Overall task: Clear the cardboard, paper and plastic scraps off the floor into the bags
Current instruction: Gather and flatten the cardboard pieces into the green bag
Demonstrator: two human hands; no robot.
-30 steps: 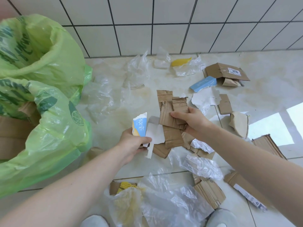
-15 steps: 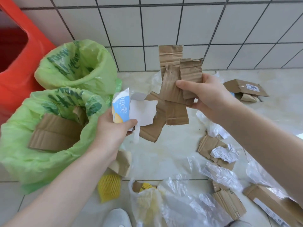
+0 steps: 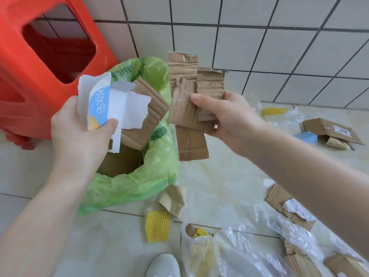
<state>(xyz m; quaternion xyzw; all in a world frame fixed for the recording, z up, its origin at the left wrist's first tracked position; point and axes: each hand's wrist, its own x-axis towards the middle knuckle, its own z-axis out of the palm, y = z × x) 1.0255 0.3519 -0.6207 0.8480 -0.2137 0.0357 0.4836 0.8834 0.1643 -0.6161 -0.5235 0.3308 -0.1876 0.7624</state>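
Shoe: a white shoe [image 3: 162, 265] shows at the bottom edge, on the floor tiles [image 3: 223, 176].
Plastic wrap: crumpled clear plastic [image 3: 249, 254] lies right of the shoe, over cardboard bits.
Yellow net: a yellow foam net [image 3: 157, 226] lies on the floor just in front of the near bag, beside a bent cardboard scrap [image 3: 173, 200].
Left hand: the left hand [image 3: 79, 128] grips a torn white-and-blue paper carton [image 3: 107, 104] together with a ridged cardboard piece [image 3: 147, 114], held above the near bag's mouth.
Right hand: the right hand [image 3: 227, 118] pinches a stack of brown cardboard strips [image 3: 191, 104], thumb on front, held upright just right of the bags.
Near bag: a green bag [image 3: 139, 182] stands open with cardboard inside.
Far bag: a second green bag [image 3: 147, 70] stands behind it, against the wall.
Stool: a red plastic stool [image 3: 44, 62] stands left of the bags.
Far floor: a flattened box [image 3: 331, 130] and blue carton [image 3: 306, 137] lie at right, near the tiled wall [image 3: 259, 47].
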